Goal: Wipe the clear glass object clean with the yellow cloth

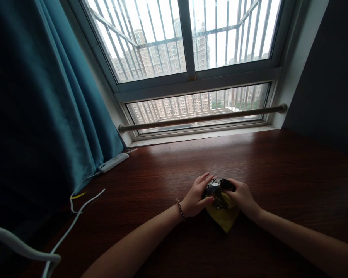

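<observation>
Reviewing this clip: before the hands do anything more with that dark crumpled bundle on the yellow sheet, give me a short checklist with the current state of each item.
1. Both hands on the dark crumpled bundle: ok; left hand and right hand grip it from either side.
2. Bundle sits over the yellow sheet: ok.
3. Sheet lies fully on the wooden desk: ok, away from any edge.
4. White cable and white power strip apart from the hands: ok, far to the left.
5. What the bundle contains: cannot tell, too dark.
6. Bracelet free of the sheet: ok.
</observation>
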Motion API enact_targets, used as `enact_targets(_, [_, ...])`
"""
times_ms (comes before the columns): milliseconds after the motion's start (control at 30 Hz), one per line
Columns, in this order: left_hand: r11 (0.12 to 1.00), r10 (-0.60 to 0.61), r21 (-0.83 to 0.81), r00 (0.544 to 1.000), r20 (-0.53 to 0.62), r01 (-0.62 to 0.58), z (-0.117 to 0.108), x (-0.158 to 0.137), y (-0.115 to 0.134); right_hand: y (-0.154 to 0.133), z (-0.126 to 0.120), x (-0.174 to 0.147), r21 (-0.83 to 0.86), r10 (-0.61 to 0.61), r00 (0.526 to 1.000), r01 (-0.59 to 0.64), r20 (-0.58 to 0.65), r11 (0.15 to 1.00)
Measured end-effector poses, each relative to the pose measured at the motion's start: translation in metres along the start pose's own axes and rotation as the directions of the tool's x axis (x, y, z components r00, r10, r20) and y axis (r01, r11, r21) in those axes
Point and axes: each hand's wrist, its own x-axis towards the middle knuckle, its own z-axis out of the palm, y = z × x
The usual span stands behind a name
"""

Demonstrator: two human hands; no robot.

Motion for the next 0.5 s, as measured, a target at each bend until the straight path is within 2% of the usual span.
enact_targets(167, [0.997, 0.065, 0.038, 0.996, 0.069, -0.068, -0.003, 0.003, 0.006, -0.003, 0.000, 0.000, -0.033, -0.038, 0.998, 0.039, 0.044, 0.999])
enact_targets(267, [0.991, 0.069, 0.109, 0.996, 0.064, -0.076, 0.000, 0.005, 0.007, -0.003, 0.002, -0.002, -0.050, -0.051, 0.998, 0.052, 0.030, 0.997])
enact_targets(400, [0.984, 0.060, 0.173, 0.995, -0.077, -0.046, 0.011, 0.002, 0.007, -0.001, 0.003, -0.003, -0.071, -0.049, 0.999, 0.048, -0.004, 0.996])
enact_targets(500, [0.981, 0.139, 0.163, 0.967, -0.215, -0.105, 0.014, -0.002, 0.007, 0.000, 0.002, -0.002, -0.069, -0.039, 0.999, 0.037, -0.028, 0.997])
